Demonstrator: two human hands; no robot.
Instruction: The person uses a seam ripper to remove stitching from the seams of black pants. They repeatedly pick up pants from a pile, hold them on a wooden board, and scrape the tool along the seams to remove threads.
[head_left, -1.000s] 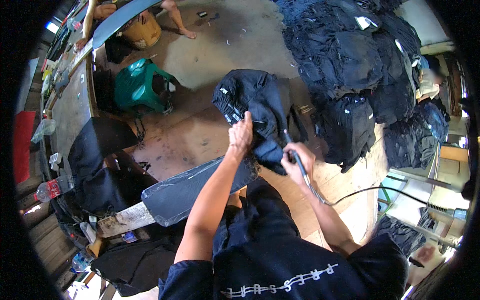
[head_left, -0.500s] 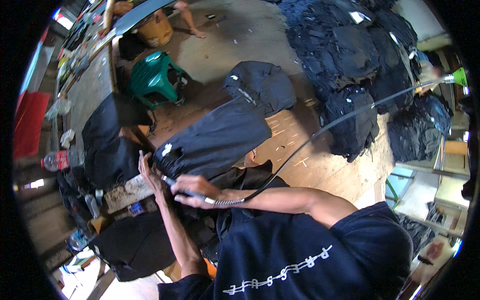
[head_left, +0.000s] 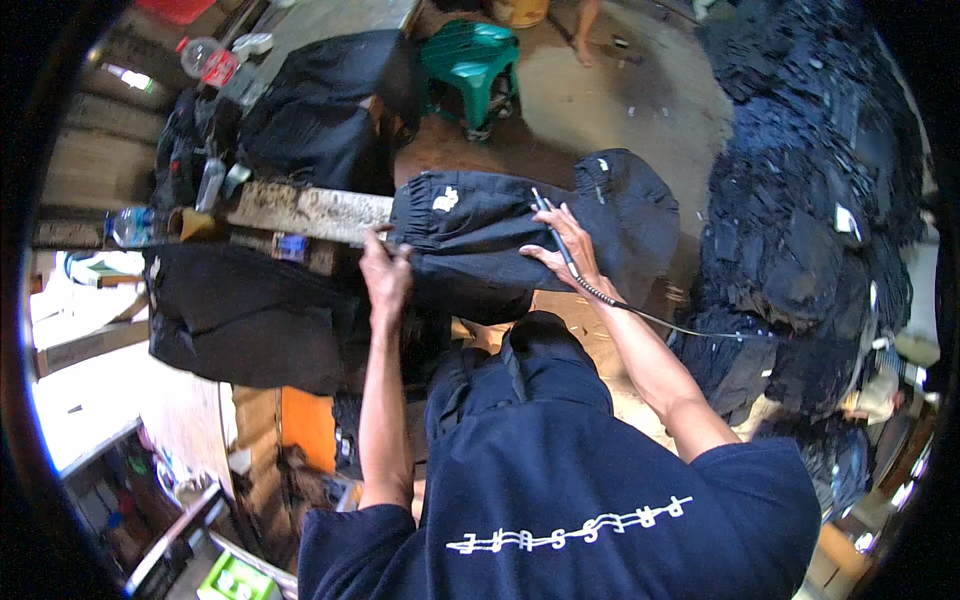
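Note:
Black pants [head_left: 480, 215] with a gathered elastic waistband and a small white mark lie across a narrow worn board [head_left: 305, 208]. At the near corner of the waistband, my left hand [head_left: 385, 275] pinches the cloth. Over the leg of the pants, my right hand [head_left: 578, 250] has its fingers partly spread, with a slim pen-like handpiece [head_left: 541, 203] held along the palm. A dark cord [head_left: 650, 318] with a coiled sleeve runs from the handpiece toward the right. The handpiece's tip points away from me, above the cloth.
A large heap of dark garments [head_left: 790, 230] fills the right side. Beyond the board stand a green plastic stool [head_left: 470, 65] and black cloth [head_left: 325, 110] over a table. More black cloth [head_left: 250, 315] hangs at near left. Bottles [head_left: 208, 62] stand at far left. Another person's leg [head_left: 587, 30] shows at the top.
The view has turned. My right hand has moved away from the waistband and left hand, rightward onto the pants leg, still with the handpiece. My left hand has closed on the waistband corner.

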